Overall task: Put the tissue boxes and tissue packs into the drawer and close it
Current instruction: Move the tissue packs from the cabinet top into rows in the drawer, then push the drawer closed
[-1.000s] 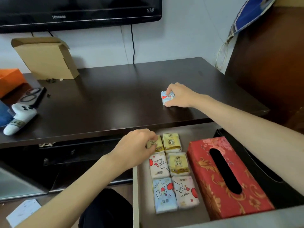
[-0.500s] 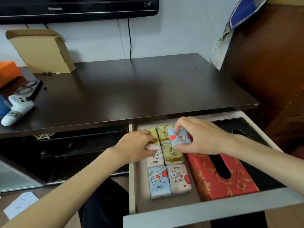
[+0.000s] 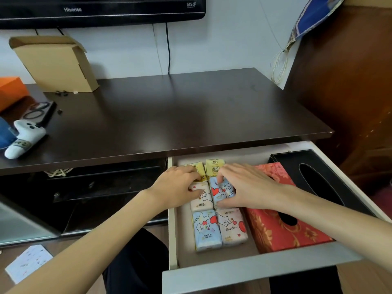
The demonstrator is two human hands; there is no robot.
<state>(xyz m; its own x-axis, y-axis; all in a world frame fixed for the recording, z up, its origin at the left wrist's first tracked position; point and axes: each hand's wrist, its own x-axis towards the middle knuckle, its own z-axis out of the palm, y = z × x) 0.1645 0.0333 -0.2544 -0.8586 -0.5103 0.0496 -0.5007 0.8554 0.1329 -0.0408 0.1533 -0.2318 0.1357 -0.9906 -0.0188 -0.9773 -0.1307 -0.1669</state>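
The white drawer point(image 3: 254, 272) under the dark desk stands pulled out. It holds a black tissue box point(image 3: 297, 162) at the right, a red patterned tissue box point(image 3: 275, 232) beside it, and several small tissue packs in two columns at the left. My right hand point(image 3: 250, 185) is shut on a blue tissue pack with a red heart point(image 3: 220, 192), pressing it into the middle row. My left hand point(image 3: 176, 187) curls over the back-left yellow tissue pack point(image 3: 196, 166), thumb on a pink pack point(image 3: 202, 202). A second yellow pack point(image 3: 215, 165) lies behind the blue one.
The dark desk top point(image 3: 169, 113) carries a cardboard box point(image 3: 55, 64), a white game controller point(image 3: 25, 136) and an orange box point(image 3: 10, 90) at the left. A TV point(image 3: 101, 9) hangs above. A brown wooden cabinet point(image 3: 350, 81) stands close at the right.
My right hand carried the blue pack from the desk top down into the drawer and set it in the middle row. My left hand stayed on the back-left packs.
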